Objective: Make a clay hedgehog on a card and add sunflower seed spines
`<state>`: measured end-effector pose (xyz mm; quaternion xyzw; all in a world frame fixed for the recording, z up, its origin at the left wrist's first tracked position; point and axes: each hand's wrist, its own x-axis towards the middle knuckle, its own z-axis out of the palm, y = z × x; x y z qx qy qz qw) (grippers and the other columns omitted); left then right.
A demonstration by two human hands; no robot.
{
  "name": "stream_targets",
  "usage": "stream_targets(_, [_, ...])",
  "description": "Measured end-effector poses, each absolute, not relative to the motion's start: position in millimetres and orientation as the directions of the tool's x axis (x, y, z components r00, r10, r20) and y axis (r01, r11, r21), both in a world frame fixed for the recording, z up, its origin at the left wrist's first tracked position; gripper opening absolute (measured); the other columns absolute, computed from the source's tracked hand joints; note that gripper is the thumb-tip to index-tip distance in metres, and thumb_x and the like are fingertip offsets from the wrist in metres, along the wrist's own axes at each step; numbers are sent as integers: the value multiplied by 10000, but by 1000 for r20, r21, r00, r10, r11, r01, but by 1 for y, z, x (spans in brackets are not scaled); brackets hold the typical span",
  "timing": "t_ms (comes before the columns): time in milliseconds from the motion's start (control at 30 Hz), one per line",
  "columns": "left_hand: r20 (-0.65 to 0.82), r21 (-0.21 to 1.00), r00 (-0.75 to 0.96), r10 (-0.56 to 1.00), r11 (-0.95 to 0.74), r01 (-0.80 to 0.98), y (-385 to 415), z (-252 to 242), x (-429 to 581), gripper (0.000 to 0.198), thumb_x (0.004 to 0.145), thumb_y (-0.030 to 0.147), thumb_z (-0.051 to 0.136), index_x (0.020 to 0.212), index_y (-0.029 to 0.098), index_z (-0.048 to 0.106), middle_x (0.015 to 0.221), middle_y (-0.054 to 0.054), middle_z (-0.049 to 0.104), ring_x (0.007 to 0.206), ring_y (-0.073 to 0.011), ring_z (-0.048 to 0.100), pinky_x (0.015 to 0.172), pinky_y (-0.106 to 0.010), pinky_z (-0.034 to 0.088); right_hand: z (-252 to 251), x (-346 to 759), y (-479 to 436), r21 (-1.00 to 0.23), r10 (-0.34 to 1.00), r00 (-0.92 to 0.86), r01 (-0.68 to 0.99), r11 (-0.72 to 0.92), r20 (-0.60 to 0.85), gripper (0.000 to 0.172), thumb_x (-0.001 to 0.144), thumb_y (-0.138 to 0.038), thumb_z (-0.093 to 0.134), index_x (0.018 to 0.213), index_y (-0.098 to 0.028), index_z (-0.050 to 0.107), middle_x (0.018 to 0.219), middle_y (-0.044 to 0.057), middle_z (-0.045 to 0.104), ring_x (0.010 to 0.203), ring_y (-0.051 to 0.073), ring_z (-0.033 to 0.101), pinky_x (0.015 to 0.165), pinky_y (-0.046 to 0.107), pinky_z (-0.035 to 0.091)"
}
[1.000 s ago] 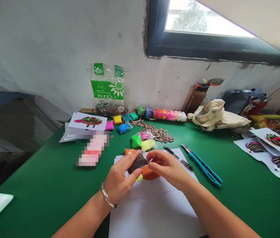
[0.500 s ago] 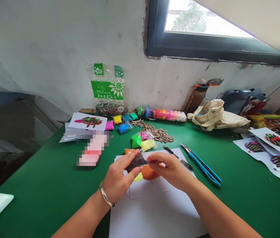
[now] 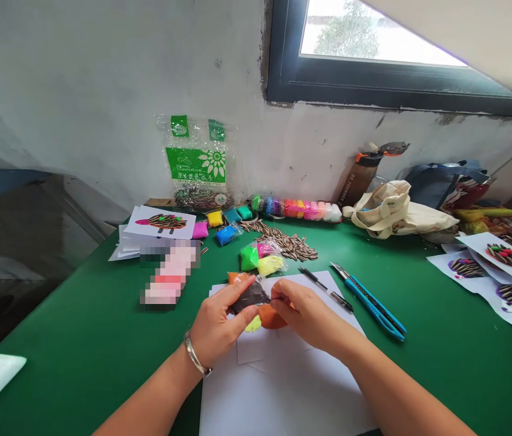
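My left hand (image 3: 219, 324) pinches a small clear packet of dark brown clay (image 3: 249, 297) between thumb and fingers. My right hand (image 3: 304, 312) pinches the same packet at its right end, fingers closed. Both hands hover over white paper sheets (image 3: 283, 381) on the green table (image 3: 78, 339). An orange clay lump (image 3: 270, 318) and a yellow-green bit (image 3: 253, 326) lie just under the hands. An orange packet (image 3: 236, 277) peeks out behind my left fingers.
Green, pink and yellow clay packets (image 3: 260, 259) and a pile of sunflower seeds (image 3: 285, 241) lie beyond the hands. A blue utility knife (image 3: 371, 303) and a pen (image 3: 326, 289) lie to the right. Seed-picture cards (image 3: 501, 272) sit far right, a seed bag (image 3: 198, 163) leans on the wall.
Both hands have shifted slightly down and left with the dark packet; my right fingers have closed in tighter on its right end.
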<state>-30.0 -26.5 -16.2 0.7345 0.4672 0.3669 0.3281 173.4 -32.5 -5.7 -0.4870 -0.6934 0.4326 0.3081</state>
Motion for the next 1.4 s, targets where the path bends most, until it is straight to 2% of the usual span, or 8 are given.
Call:
stream_targets(200, [192,849,270,943,-298,437,-25,-16,-28,448,777,310,646,1219,240,610,1149,-37,686,951,-199,671,747,-267,569,-9,170,-33,-894,956,-295,426,138,7,149,856,-216,462,707,-218,447,669,-27,554,597,115,475,530,218,338])
stream_targets(367, [135,870,194,972,-210,446,-20,-20,-31,467,769,357,649,1218,230,611,1153,-29,685,990,-211,662,836,-306,554,-20,173,-26,-879,990,-108,458,134,94,116,811,-274,551,722,-216,502,691,-22,556,635,132,475,579,247,354])
stream_targets(600, [68,865,21,997,-69,496,-2,-29,-43,579,750,460,655,1249,176,585,1154,-65,683,997,-239,660,885,-357,536,-13,178,-17,-995,994,-52,-17,-94,-93,219,756,-381,652,745,-170,596,636,20,633,623,145,551,580,260,407])
stream_targets(733, [130,810,-24,991,-93,580,6,-28,-44,517,771,410,643,1235,189,595,1106,-54,706,945,-220,681,851,-338,552,-13,180,-16,-982,986,-72,-107,-155,-148,271,745,-417,670,754,-147,645,643,39,659,575,123,543,535,246,387])
stream_targets(867, [270,663,35,962,-212,718,14,-24,-38,438,789,348,631,1209,223,613,1099,-37,709,951,-210,679,874,-332,538,-15,181,-16,-966,981,-85,-178,-189,-176,318,722,-449,685,822,-148,655,716,66,695,677,163,616,552,252,408])
stream_targets(1100, [359,389,240,902,-378,840,30,-32,-32,476,864,317,551,1310,157,510,1180,-113,653,1073,-259,610,927,-403,492,-9,180,-16,-975,984,-40,-135,-176,-172,263,731,-389,680,863,-170,615,752,52,716,762,180,648,682,294,475])
stream_targets(1267, [479,316,242,844,-423,849,24,-41,-44,504,881,388,530,1300,110,511,1256,-174,588,1191,-316,516,1005,-491,417,-12,183,-17,-999,999,-32,19,-41,-42,285,795,-422,625,665,-172,589,524,-6,624,521,118,538,558,249,397])
stream_targets(1400, [576,319,222,786,-467,825,9,-34,-50,392,903,332,501,1239,142,567,1238,-144,607,1177,-280,534,1019,-466,418,-13,186,-17,-998,999,-17,56,-30,-31,363,787,-461,630,573,-184,534,441,-29,548,459,104,476,523,243,360])
